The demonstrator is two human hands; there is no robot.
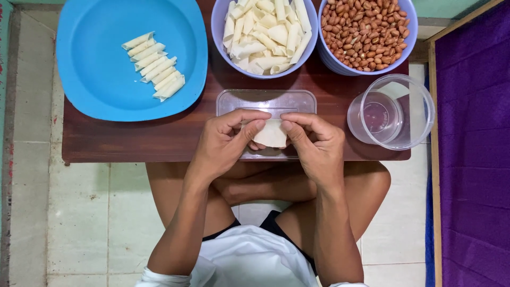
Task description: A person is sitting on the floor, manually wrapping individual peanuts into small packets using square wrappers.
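Note:
Both hands meet over a clear plastic lid lying on the low brown table. My left hand and my right hand pinch a small pale dough wrapper between thumbs and fingers, folding it. A blue plate at the back left carries a row of several rolled wrappers. Behind the hands a lilac bowl is heaped with rolled wrapper pieces, and a second lilac bowl next to it is full of peanuts.
A clear plastic cup stands at the table's right front corner. A purple cloth with a wooden edge lies to the right. My crossed legs rest on the tiled floor under the table's front edge.

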